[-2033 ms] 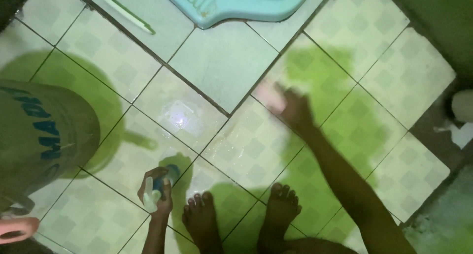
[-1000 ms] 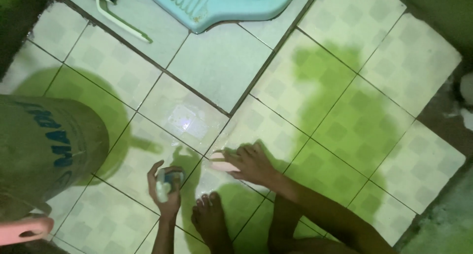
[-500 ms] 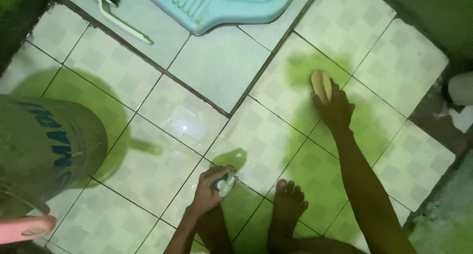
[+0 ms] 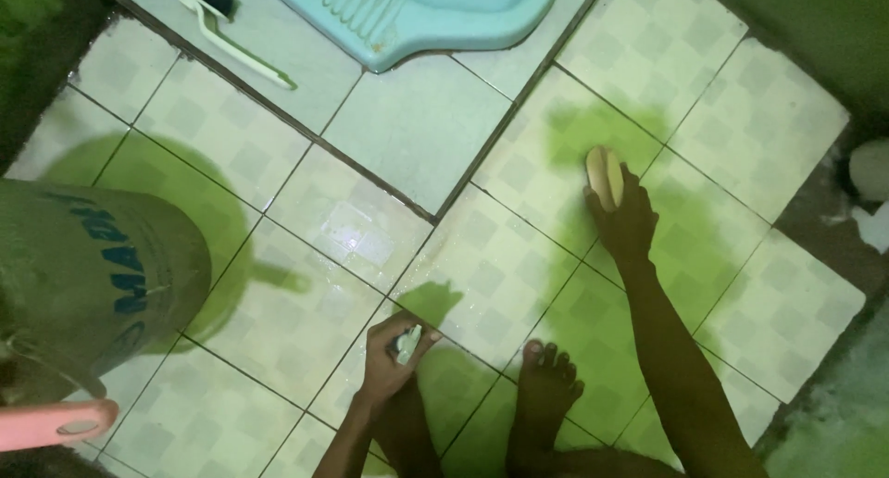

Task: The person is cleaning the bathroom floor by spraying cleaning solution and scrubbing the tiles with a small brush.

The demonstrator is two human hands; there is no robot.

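Presently, item one: a pale, oval scrubbing pad (image 4: 605,175), yellowish-pink, pressed flat to the floor under the fingertips of the right hand (image 4: 628,220), which is closed over its near end with the arm stretched out. It lies on a tile right of centre, within a green-tinted shadow.

Item two: a small bottle (image 4: 406,344), whitish with a dark patch, gripped in the left hand (image 4: 389,353), fingers curled round it, low over a tile joint just beside a bare foot (image 4: 546,385).

Surface: tiled floor (image 4: 352,228), pale squares with a faint checker pattern and dark grout, wet and glossy near the middle. A raised strip of plainer tiles carries a light blue squat pan (image 4: 435,15) and a long-handled brush (image 4: 222,24) with dark bristles.

Left: a large grey-green bucket (image 4: 83,283), with a pink handle (image 4: 56,424) below it.

Unclear: the pan and bucket are cut off by the frame edges; the pad's underside is hidden; the bottle's cap is hidden by the fingers; a white object (image 4: 870,172) at the right edge is too dim to tell.
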